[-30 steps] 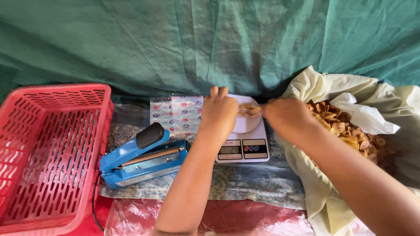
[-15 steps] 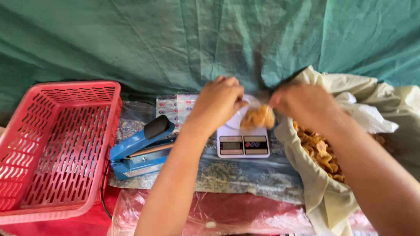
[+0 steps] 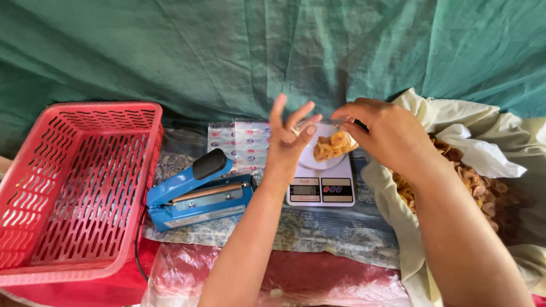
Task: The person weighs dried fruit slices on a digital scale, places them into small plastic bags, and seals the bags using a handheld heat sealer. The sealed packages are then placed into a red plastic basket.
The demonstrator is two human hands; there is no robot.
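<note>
We see a red basket, a blue heat sealer, and a green tarp behind.

Plastic, cloth and clear film

The basket is matt red plastic; the sealer glossy blue plastic; the scale smooth white plastic. The bag of chips is clear, shiny film. The backdrop is creased green cloth.
</note>
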